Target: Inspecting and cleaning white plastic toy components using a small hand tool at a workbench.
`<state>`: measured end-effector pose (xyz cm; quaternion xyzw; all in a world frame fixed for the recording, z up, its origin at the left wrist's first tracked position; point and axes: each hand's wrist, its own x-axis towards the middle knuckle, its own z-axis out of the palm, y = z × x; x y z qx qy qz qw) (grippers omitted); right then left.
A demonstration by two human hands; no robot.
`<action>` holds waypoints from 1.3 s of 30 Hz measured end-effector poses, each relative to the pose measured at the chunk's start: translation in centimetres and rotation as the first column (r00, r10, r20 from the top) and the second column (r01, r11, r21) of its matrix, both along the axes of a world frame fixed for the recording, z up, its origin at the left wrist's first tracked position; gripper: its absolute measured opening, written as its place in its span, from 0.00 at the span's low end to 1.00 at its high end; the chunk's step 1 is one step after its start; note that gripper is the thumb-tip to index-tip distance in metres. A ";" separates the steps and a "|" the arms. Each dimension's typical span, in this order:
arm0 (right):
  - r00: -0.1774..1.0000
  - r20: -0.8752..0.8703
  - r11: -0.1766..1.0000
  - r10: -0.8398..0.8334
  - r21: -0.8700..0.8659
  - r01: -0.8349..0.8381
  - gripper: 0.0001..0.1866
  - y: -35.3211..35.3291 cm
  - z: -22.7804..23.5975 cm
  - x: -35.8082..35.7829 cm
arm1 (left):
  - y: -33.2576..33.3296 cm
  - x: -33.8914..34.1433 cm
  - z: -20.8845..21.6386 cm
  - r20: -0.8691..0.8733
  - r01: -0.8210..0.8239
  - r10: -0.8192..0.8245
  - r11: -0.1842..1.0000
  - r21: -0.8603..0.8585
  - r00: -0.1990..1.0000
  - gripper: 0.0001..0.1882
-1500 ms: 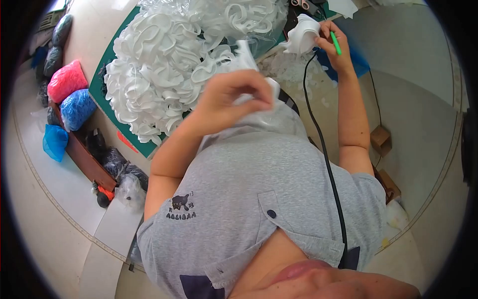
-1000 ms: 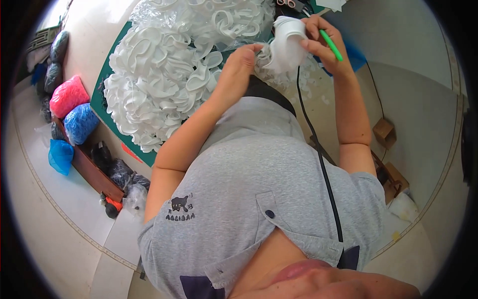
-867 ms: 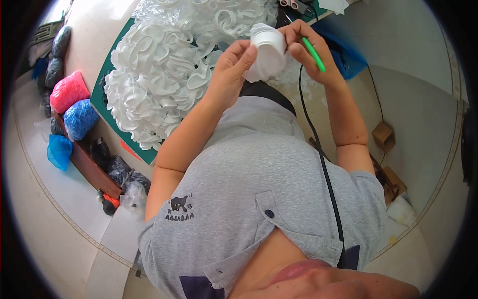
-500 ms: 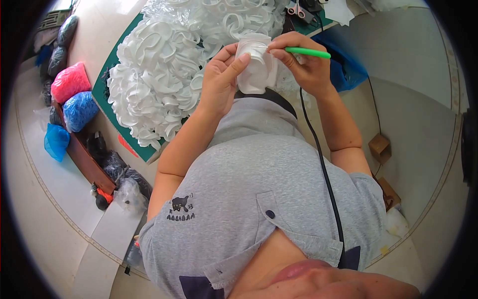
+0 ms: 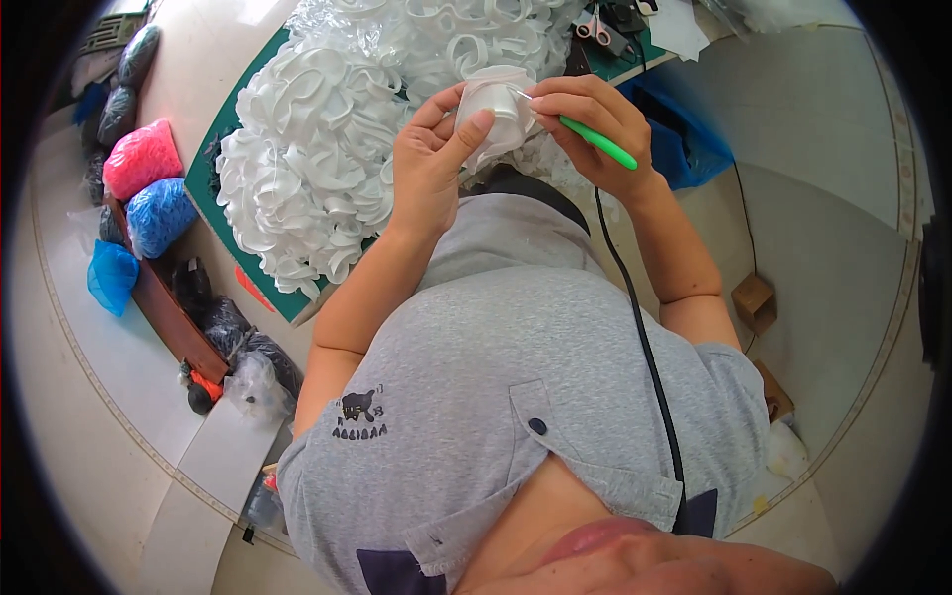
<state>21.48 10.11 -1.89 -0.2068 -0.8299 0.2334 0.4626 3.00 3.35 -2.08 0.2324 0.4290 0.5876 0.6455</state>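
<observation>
My left hand (image 5: 433,149) is closed on a soft white moulded piece (image 5: 499,117), thumb across its front and fingers behind. The piece has a rounded raised middle and a thin rim. In my right hand (image 5: 615,124) is a slim tool (image 5: 600,143) with a bright green handle and a thin metal tip, gripped like a pen. Its tip meets the right edge of the white piece; whether it is a blade or a pick, I cannot tell. Just beyond my left hand spreads a heap of white curved strips and rings (image 5: 307,169).
The heap covers most of a green-topped table (image 5: 203,188). Pink-handled scissors (image 5: 593,30) lie at the far right. A blue bag (image 5: 684,129) stands beyond my right hand. On the left are pink (image 5: 142,159) and blue (image 5: 161,216) bags. A black cable (image 5: 635,283) runs down my front.
The white piece has been turned and tilted in my left hand. The tool's green handle has swung downward, its tip moving to the piece's right edge.
</observation>
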 end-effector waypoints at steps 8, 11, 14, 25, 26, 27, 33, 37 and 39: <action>0.985 0.165 0.998 -0.055 0.011 0.054 0.08 1.3 -1.3 -0.8 | -0.1 -0.5 0.3 -0.042 -0.006 0.004 0.999 -0.040 0.999 0.21; 0.994 -0.112 0.786 -0.015 -0.615 -0.057 0.07 1.9 -2.8 -1.1 | -0.4 -1.8 0.4 0.406 0.119 -0.112 0.993 0.008 0.907 0.24; 0.924 -0.377 0.571 -0.061 -0.773 -0.277 0.09 1.6 -2.7 -1.7 | -0.1 -2.8 -0.3 0.479 0.202 -0.186 0.979 0.018 0.858 0.28; 0.894 -0.447 0.594 0.014 -0.716 -0.368 0.08 0.0 -1.5 -3.4 | 0.0 0.0 -2.6 -0.283 -0.086 0.105 0.993 0.078 0.953 0.13; 0.904 -0.428 0.600 -0.003 -0.724 -0.341 0.07 0.0 -1.5 -3.3 | -0.1 -0.1 -2.7 -0.284 -0.095 0.114 0.992 0.079 0.952 0.13; 0.914 -0.391 0.618 -0.111 -0.747 -0.244 0.07 0.2 -1.8 -3.0 | -0.2 -0.3 -3.0 -0.274 -0.120 0.140 0.989 0.089 0.951 0.11; 0.827 -0.294 0.596 -0.479 -0.800 0.061 0.08 3.1 -7.0 1.6 | -1.0 -0.9 -2.7 -0.090 -0.294 0.312 0.941 0.167 0.946 0.05; 0.790 -0.209 0.490 -0.576 -0.862 0.129 0.10 2.4 -8.9 4.9 | -1.8 -1.1 -3.9 -0.042 -0.312 0.325 0.930 0.195 0.945 0.05; 0.831 -0.203 0.472 -0.517 -0.878 0.079 0.10 1.5 -8.0 5.1 | -1.9 -0.7 -3.8 -0.056 -0.296 0.311 0.937 0.187 0.949 0.05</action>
